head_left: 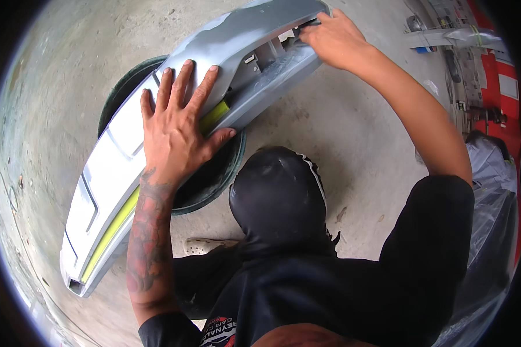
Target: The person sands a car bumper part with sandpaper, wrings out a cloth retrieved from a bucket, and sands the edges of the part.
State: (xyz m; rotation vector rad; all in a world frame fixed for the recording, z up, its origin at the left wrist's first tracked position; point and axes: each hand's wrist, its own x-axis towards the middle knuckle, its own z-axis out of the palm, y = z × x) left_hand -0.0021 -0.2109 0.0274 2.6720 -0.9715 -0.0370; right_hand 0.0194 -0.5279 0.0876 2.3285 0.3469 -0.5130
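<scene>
Lower centre: black-hooded head and dark shirt, partly blocking view. Grey bumper panel (173, 121) with yellow-green strip along inner edge, long axis diagonal, near end at lower left of frame, far end pointing to upper right. Resting across dark green round tub (214, 179) on concrete floor (341, 127). Left hand (176, 124) mid-frame, flat on panel's outer face, fingers spread wide, gripping nothing. Right hand (333, 37) at upper right, fingers curled over panel's far edge. Red vehicle body (503, 81) along far right rim.
</scene>
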